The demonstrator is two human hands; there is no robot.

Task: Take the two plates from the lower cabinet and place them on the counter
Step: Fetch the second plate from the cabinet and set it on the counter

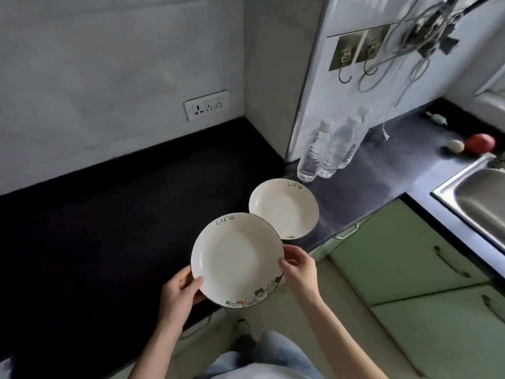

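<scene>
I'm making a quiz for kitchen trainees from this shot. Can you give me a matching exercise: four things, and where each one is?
Things:
1. near plate
2. far plate
3. water bottles
4. wall socket

Places:
A. standing by the white pillar
B. on the wall above the dark counter
C. held by both hands
D. lying on the counter corner

Pairs: 1-C, 2-D, 3-A, 4-B

Both bare forearms reach forward and up from the bottom of the view, angled toward each other. The left hand (180,292) is curled, thumb on top and fingers tucked beneath, pinching the near-left rim of a plate (236,259). The right hand (299,266) grips the same plate's right rim, thumb lying over the edge and fingers bent behind it.
</scene>
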